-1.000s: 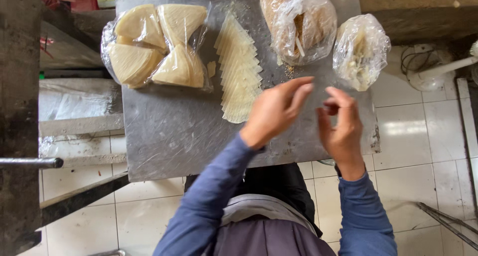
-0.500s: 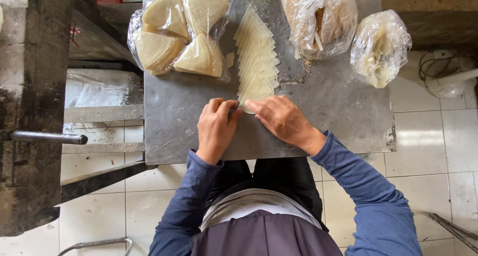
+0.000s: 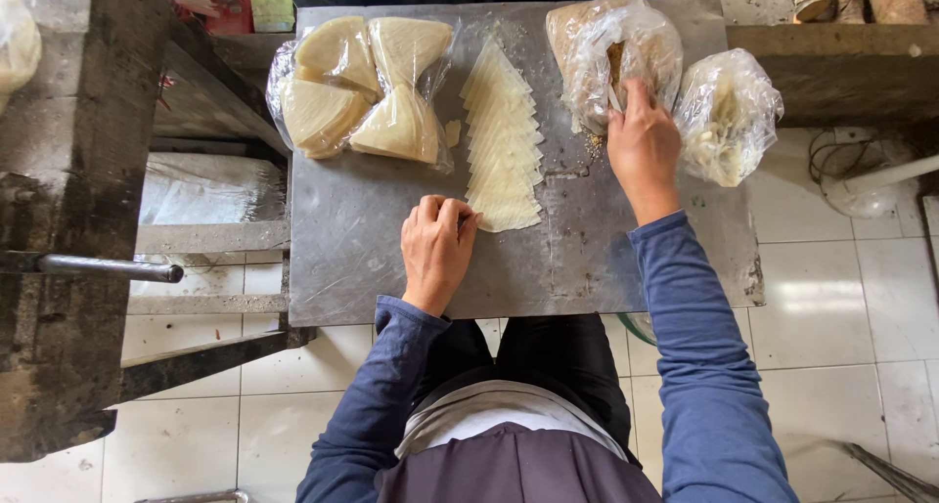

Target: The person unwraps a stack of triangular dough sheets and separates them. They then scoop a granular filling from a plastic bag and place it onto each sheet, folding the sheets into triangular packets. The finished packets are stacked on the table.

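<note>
Pastry wrappers (image 3: 502, 136), cut into pale triangles and fanned in an overlapping row, are laid along the middle of a grey metal table (image 3: 372, 259). The nearest sheet is pinched at its lower corner by the left hand (image 3: 436, 249), fingers curled shut on it. The right hand (image 3: 643, 146) is closed on a small utensil inside an open clear bag of brownish filling (image 3: 602, 43); what kind of utensil cannot be told. The sheets are judged thin, limp and easily torn, best lifted by a corner and peeled off one at a time. More wrappers are kept in a plastic bag (image 3: 362, 83) at the left, a second filling bag (image 3: 729, 117) at the right. Bare tabletop is left free near the front edge.
</note>
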